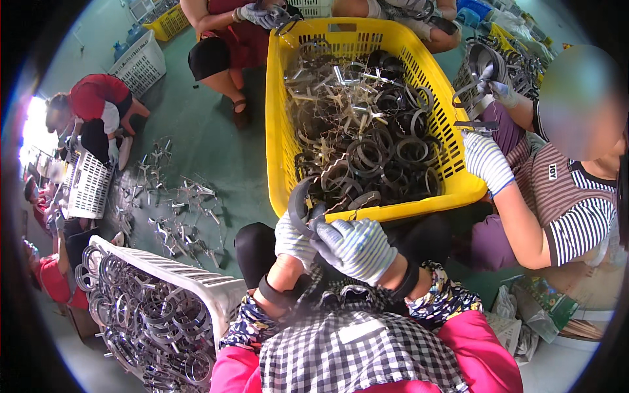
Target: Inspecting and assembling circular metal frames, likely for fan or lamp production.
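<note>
Black, curved and strap-like, one dark band is held just above the near left corner of the yellow basket. Its lower end is gripped by the left hand, whose fingers are closed about it; the same end is pinched by the right hand, its fingers curled narrowly, though the fingertips are partly hidden. Both hands are gloved.

Work on this piece is judged to be unfinished, since it has not been released. Much seems to be left: dark rings are heaped toward the near edge of the basket, and silvery metal pieces are tangled among them toward the far edge. Similar rings are piled within the rim of the white crate; whether these are finished cannot be told. Silvery pieces are also scattered on the floor beyond that crate.
</note>
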`<state>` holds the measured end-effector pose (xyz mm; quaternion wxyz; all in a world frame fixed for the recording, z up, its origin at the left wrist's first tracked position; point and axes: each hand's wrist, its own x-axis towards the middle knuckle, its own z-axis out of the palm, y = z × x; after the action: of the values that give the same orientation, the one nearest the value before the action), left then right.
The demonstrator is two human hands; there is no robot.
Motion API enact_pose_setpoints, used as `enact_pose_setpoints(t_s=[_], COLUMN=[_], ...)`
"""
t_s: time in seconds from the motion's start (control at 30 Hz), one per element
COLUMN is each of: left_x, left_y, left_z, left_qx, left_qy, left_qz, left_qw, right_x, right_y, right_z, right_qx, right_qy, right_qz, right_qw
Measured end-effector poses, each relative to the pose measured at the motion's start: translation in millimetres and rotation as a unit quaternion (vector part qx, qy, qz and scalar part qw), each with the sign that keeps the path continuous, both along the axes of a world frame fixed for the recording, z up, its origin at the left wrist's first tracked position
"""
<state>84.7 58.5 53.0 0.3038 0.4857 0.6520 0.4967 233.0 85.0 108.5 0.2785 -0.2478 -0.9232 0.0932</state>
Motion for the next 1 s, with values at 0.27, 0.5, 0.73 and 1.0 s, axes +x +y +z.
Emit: enact_pose_setpoints(t_s=[0.27, 0.5, 0.73, 1.0], left_x=[0, 0, 9, -5], left_y=[1, -13, -17, -3], left_z=[1, -5, -8, 21], left_qx=[0.072, -0.02, 0.005, -0.238], left_qy=[0.05, -0.227, -0.209, -0.537], left_qz=[-0.039, -0.109, -0.091, 0.023], left_qw=[0.995, 0.968, 0.974, 0.809], right_x=[27, 6, 2, 8], right_y=[67, 62, 59, 55], right_z=[13, -24, -40, -9], right_qx=[-0.507, -0.642, -0.698, -0.291], right_qy=[0.224, 0.257, 0.194, 0.045], right_qz=[-0.043, 0.016, -0.043, 0.067], right_qw=[0.831, 0.722, 0.688, 0.953])
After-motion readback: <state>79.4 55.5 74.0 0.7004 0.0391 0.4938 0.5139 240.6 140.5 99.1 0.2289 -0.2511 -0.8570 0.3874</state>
